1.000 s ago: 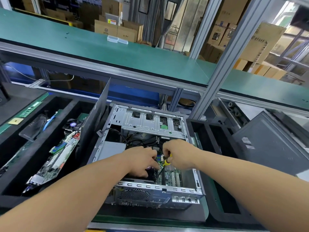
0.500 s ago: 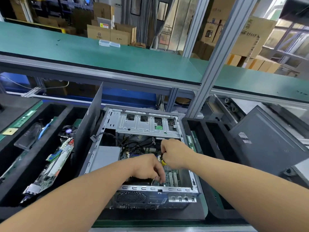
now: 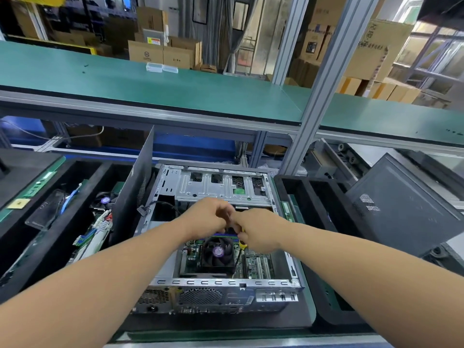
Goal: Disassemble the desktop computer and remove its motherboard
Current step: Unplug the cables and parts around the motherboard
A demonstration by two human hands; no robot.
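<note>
The open desktop case (image 3: 226, 283) lies on its side in front of me, its rear panel nearest. Inside, the green motherboard (image 3: 256, 266) carries a black CPU fan (image 3: 218, 252) with a purple hub. Both hands meet above the board, just below the silver drive cage (image 3: 221, 189). My right hand (image 3: 256, 229) is closed around a yellow-handled screwdriver (image 3: 242, 244), whose dark shaft points down at the board. My left hand (image 3: 208, 217) has its fingers curled, pinching at something small next to the right hand; what it holds is hidden.
A dark side panel (image 3: 135, 194) stands upright left of the case. A black foam tray (image 3: 50, 237) on the left holds removed boards and parts. Another black tray (image 3: 313, 222) and a grey case panel (image 3: 399, 204) lie on the right. An aluminium post (image 3: 316, 96) rises behind.
Both hands have moved away from me, from the near part of the board up toward the drive cage. The CPU fan, covered before by my left hand, is now in view.
</note>
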